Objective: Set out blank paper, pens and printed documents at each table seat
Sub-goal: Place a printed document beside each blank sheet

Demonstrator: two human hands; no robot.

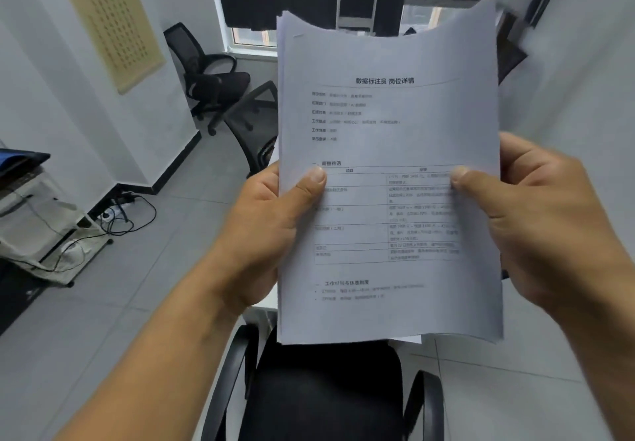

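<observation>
Stack of printed documents (388, 131) held upright in mid-air before camera, top sheet bearing heading, table, bullet lines; upper edge curling back. Left hand (271, 231) clamped on left edge, thumb across front. Right hand (536, 224) clamped on right edge, thumb likewise on front. Black office chair (326, 396) directly below stack. Two more black chairs (209, 79) beyond at left, near window (254, 36). Grey tiled floor (165, 268); cables (130, 213) by wall at left.
</observation>
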